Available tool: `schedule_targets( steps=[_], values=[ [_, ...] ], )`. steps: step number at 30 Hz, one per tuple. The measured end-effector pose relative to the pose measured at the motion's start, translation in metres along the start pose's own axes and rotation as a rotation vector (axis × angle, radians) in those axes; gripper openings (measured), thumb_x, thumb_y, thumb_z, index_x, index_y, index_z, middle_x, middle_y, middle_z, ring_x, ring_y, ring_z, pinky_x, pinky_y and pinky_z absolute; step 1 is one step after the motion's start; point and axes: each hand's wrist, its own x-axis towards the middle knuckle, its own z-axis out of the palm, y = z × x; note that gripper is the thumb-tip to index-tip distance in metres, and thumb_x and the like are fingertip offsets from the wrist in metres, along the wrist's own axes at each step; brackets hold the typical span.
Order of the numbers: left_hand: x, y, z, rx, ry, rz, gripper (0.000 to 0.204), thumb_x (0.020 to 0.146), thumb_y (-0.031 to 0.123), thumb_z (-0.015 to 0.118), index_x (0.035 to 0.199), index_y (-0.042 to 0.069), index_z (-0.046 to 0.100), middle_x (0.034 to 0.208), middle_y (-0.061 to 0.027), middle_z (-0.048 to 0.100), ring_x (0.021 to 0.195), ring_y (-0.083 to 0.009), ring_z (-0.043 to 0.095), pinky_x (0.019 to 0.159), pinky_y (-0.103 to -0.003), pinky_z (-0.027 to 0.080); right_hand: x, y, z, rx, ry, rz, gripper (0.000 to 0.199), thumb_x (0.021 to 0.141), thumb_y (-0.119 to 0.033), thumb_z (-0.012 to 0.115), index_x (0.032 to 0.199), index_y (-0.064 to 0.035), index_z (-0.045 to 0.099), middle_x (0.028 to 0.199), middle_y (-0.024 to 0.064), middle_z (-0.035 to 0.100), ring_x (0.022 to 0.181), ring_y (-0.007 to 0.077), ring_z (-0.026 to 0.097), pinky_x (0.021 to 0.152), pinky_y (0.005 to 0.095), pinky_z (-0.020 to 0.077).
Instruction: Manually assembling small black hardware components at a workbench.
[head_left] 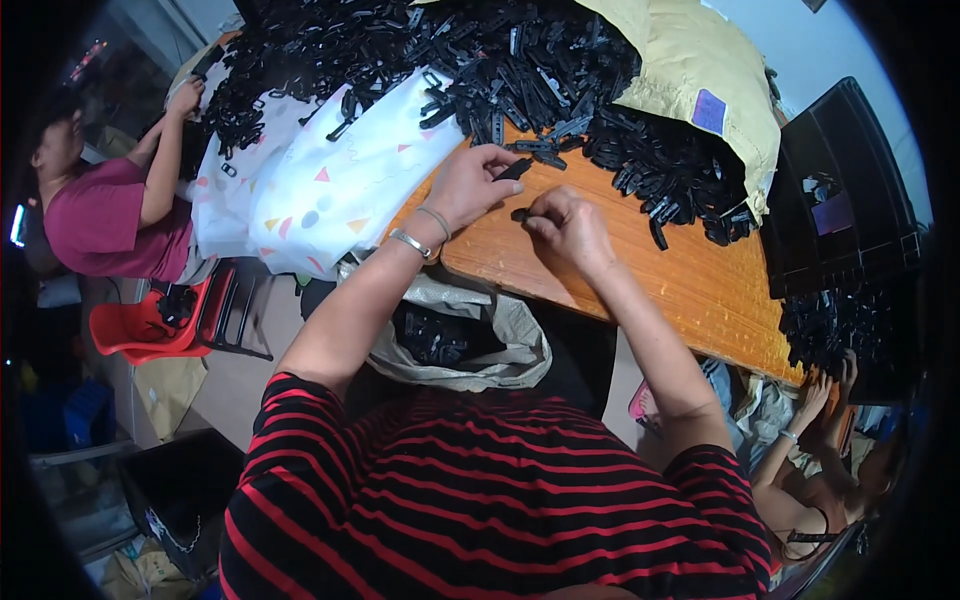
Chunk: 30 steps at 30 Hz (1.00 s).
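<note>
My left hand (474, 188) is closed, thumb and fingers pinching a small, long black plastic piece (516, 169) above the wooden table (690, 285). Just to its right, my right hand (574, 230) pinches a small dark piece (519, 214) between thumb and fingertips. The two pieces are close together but apart. Beyond my hands lies a big heap of black plastic pieces (530, 85), narrow and clip-like. Several loose ones (545, 150) rest on the wood near my left fingertips. What exactly the pieces are is too small to tell.
A tan paper sack (690, 60) lies over the heap. A patterned white cloth (330, 190) covers the table's left side. Below the near edge, an open woven sack (520, 350) holds black pieces. Co-workers sit left (110, 215) and right (800, 480). A red chair (140, 335) stands left.
</note>
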Motion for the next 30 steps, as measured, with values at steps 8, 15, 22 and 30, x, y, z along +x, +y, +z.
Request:
schedule_targets(
  steps=[8, 15, 22, 30],
  values=[
    [-0.011, 0.033, 0.015, 0.513, -0.006, 0.330, 0.036, 0.068, 0.007, 0.074, 0.101, 0.005, 0.061, 0.083, -0.0088, 0.062, 0.083, -0.0244, 0.060, 0.075, -0.034, 0.049, 0.016, 0.000, -0.017, 0.566, -0.006, 0.302, 0.021, 0.090, -0.017, 0.062, 0.094, 0.0028, 0.059, 0.068, 0.0034, 0.060, 0.050, 0.0072, 0.053, 0.044, 0.0222, 0.0421],
    [-0.012, -0.003, 0.011, -0.119, -0.099, -0.029, 0.024, 0.079, 0.011, 0.072, 0.096, -0.001, 0.061, 0.081, -0.0014, 0.061, 0.072, -0.0077, 0.056, 0.062, -0.022, 0.046, 0.004, 0.008, -0.011, 0.775, -0.071, 0.545, 0.012, 0.090, -0.013, 0.061, 0.086, -0.0011, 0.059, 0.065, 0.0035, 0.061, 0.045, 0.0064, 0.050, 0.040, 0.0193, 0.0380],
    [-0.015, -0.019, 0.025, -0.008, 0.044, -0.057, 0.014, 0.079, 0.011, 0.071, 0.085, -0.001, 0.064, 0.069, 0.0000, 0.060, 0.062, -0.0055, 0.054, 0.056, -0.021, 0.045, 0.008, 0.008, -0.007, 0.662, -0.096, 0.587, 0.015, 0.089, -0.014, 0.062, 0.083, -0.0012, 0.058, 0.065, 0.0032, 0.061, 0.044, 0.0061, 0.050, 0.039, 0.0189, 0.0394],
    [-0.016, -0.020, 0.031, 0.113, 0.070, -0.115, 0.019, 0.075, 0.017, 0.073, 0.080, 0.001, 0.064, 0.074, -0.0084, 0.066, 0.068, -0.0182, 0.064, 0.066, -0.030, 0.051, 0.006, 0.011, -0.006, 0.627, -0.125, 0.603, 0.017, 0.089, -0.014, 0.063, 0.080, -0.0024, 0.056, 0.063, 0.0034, 0.060, 0.045, 0.0083, 0.054, 0.038, 0.0203, 0.0400]
  ],
)
